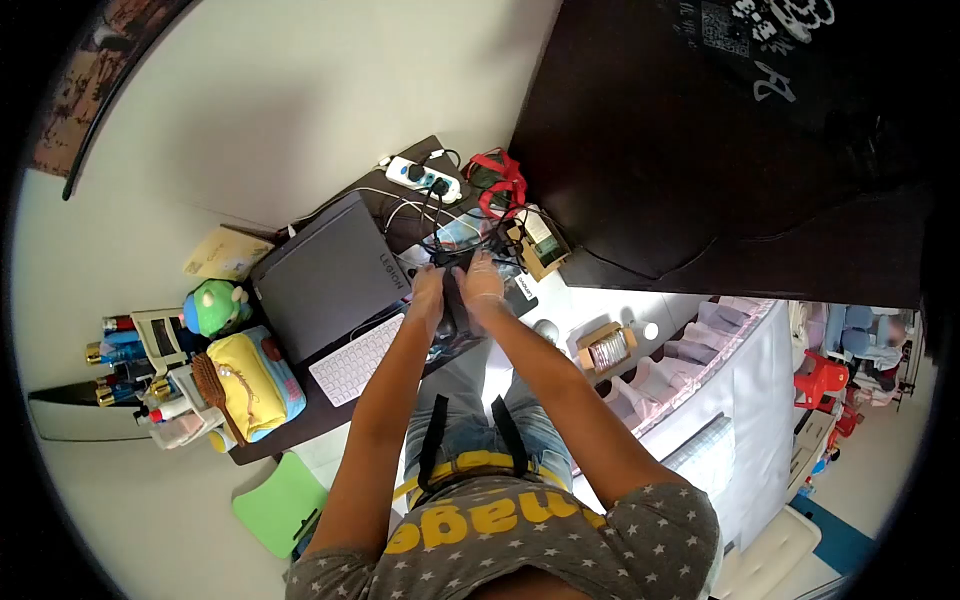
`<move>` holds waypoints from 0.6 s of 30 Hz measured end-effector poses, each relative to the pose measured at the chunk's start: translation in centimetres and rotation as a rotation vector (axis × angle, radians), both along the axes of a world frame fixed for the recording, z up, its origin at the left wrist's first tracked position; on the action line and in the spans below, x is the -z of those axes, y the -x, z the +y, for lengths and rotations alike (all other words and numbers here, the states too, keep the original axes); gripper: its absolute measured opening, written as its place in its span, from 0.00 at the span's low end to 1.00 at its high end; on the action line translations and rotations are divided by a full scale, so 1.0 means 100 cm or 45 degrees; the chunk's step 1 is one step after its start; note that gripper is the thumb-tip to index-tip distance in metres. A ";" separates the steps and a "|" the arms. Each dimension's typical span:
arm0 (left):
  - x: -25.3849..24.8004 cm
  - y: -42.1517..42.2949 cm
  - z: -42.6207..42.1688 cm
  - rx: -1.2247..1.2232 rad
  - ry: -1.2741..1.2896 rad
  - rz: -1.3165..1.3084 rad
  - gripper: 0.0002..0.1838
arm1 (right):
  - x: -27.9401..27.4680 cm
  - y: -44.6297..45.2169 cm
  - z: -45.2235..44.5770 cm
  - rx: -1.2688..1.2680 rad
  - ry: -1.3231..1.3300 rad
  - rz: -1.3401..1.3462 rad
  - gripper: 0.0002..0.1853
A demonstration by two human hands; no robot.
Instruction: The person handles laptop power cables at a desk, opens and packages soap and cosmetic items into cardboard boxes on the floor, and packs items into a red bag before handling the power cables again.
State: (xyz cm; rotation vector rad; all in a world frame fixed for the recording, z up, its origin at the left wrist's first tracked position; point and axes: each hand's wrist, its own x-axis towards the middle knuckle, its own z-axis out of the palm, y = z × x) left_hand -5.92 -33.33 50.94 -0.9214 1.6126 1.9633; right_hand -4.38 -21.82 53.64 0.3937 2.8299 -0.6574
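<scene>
My left hand [427, 291] and my right hand [481, 281], both in thin clear gloves, are close together at the front edge of the desk. Between them is a black oblong block [455, 305], perhaps a power adapter, with a hand closed on each side of it. My fingertips are partly hidden around its far end. Dark cables [437, 222] run just beyond my hands, over a colourful desk mat [459, 232]. To the left of my left hand lies a closed dark laptop [325, 275] marked LEGION, with a white keyboard [358, 359] in front of it.
A white power strip [424, 179] with plugs sits at the back. Near it are a red-strapped bag [495, 183] and an open cardboard box [541, 246]. A yellow pouch [248, 383], hairbrush [211, 384] and green plush toy [216, 307] crowd the left end. A dark panel [720, 180] rises at right.
</scene>
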 end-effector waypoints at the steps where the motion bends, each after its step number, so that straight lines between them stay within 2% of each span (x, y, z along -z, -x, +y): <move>1: -0.010 -0.002 0.005 -0.035 0.061 -0.003 0.20 | -0.005 -0.002 0.002 0.011 -0.001 -0.001 0.37; 3: -0.017 -0.007 0.007 -0.062 0.121 -0.009 0.21 | -0.017 -0.007 0.006 -0.102 -0.149 -0.008 0.38; 4: -0.014 -0.007 0.003 0.177 0.362 0.030 0.22 | -0.036 -0.007 0.008 -0.109 -0.101 -0.118 0.35; 5: -0.010 -0.006 0.001 0.416 0.602 0.073 0.24 | -0.030 -0.010 0.012 -0.100 -0.102 -0.117 0.35; 7: -0.003 -0.016 0.003 0.340 0.609 0.144 0.24 | -0.018 -0.020 0.021 -0.051 0.027 0.296 0.23; 8: 0.001 -0.023 0.004 0.258 0.615 0.211 0.25 | -0.015 -0.028 0.029 -0.043 0.024 0.295 0.23; 9: -0.014 -0.027 0.006 0.265 0.613 0.212 0.25 | -0.017 -0.035 0.042 0.023 0.217 0.408 0.17; 10: -0.048 -0.030 0.011 0.372 0.798 0.284 0.25 | -0.018 -0.039 0.054 0.089 0.409 0.522 0.11; 11: -0.070 -0.034 0.014 0.479 0.982 0.356 0.25 | -0.012 -0.039 0.066 0.279 0.383 0.684 0.06; 12: -0.071 -0.037 0.016 0.485 0.979 0.357 0.25 | -0.021 -0.040 0.082 0.436 0.468 0.750 0.05; 13: -0.070 -0.042 0.017 0.411 0.933 0.452 0.26 | 0.001 -0.037 0.098 0.803 0.684 0.573 0.06; 14: -0.067 -0.048 0.018 0.335 0.887 0.540 0.26 | 0.027 -0.036 0.120 0.784 0.517 0.547 0.07; 16: -0.059 -0.055 0.020 0.337 0.885 0.618 0.26 | 0.140 -0.030 0.163 0.852 0.753 0.198 0.11; 17: -0.056 -0.057 0.021 0.332 0.885 0.699 0.26 | 0.178 -0.024 0.175 0.823 0.831 -0.013 0.15; 18: -0.057 -0.058 0.022 0.404 0.943 0.799 0.25 | 0.183 -0.015 0.179 0.821 0.831 -0.025 0.15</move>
